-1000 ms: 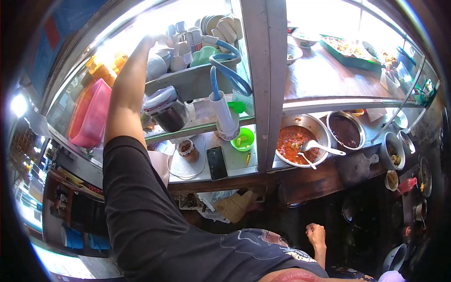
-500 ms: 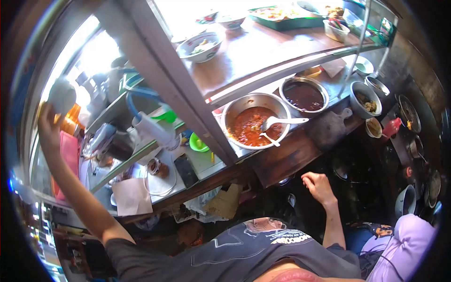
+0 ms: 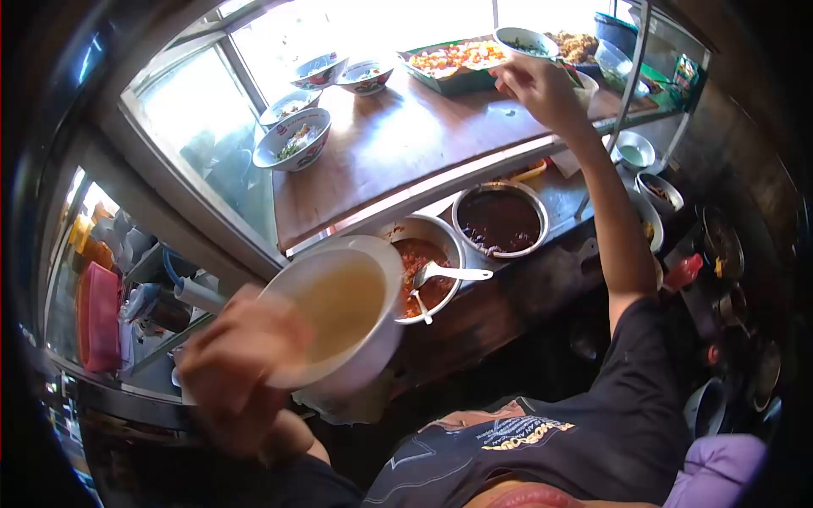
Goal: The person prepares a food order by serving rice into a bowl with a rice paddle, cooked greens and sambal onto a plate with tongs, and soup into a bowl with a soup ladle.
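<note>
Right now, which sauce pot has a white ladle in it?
The red sauce pot, partly hidden by the bowl at your left hand; the dark one has none.

Held bowl [image 3: 366, 362], smooth with a soft sheen; upper shelf [image 3: 339, 196], glossy wood; patterned front bowl [image 3: 310, 154], smooth, glazed ceramic in appearance; pot of dark sauce [image 3: 544, 220], shiny metal; ladle [image 3: 463, 273], smooth, plastic-looking; pink tub [image 3: 99, 313], smooth plastic; shirt [image 3: 639, 377], matt cloth

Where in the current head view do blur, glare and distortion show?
Head view, lower left: the left hand on the pale bowl is blurred; head view, top: background burnt white, glare on the wooden shelf; head view, edges: dark, curved border.
</note>
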The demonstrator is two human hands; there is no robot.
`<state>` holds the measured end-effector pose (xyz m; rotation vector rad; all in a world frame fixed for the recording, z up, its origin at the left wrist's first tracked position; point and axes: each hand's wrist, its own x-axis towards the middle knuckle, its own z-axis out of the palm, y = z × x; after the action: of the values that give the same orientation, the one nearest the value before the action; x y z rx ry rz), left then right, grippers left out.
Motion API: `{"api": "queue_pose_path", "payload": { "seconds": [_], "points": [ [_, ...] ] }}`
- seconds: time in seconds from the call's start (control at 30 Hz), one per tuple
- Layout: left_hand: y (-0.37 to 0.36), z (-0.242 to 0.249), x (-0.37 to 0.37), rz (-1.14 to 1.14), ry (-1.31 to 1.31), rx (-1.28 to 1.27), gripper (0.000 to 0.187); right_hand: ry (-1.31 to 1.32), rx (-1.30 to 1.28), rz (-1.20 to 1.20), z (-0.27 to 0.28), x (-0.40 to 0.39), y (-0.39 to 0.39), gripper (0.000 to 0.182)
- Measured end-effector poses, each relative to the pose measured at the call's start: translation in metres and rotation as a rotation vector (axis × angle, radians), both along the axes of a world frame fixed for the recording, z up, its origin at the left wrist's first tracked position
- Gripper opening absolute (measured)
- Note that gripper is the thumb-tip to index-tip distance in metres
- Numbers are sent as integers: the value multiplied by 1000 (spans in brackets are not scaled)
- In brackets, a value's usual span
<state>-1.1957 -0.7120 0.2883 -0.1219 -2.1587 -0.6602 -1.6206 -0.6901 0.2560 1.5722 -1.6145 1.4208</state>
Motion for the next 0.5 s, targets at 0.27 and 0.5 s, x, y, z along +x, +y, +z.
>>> {"api": "queue_pose_path", "payload": {
  "seconds": [0.27, 0.5],
  "points": [
    [-84, -41, -230, 74, -48, -86, 13, -56, 495, -205, -13, -154, -178, 11],
    [-145, -58, -302, 102, -116, -219, 13, -19, 772, -235, -12, -193, -222, 12]
  ]
}}
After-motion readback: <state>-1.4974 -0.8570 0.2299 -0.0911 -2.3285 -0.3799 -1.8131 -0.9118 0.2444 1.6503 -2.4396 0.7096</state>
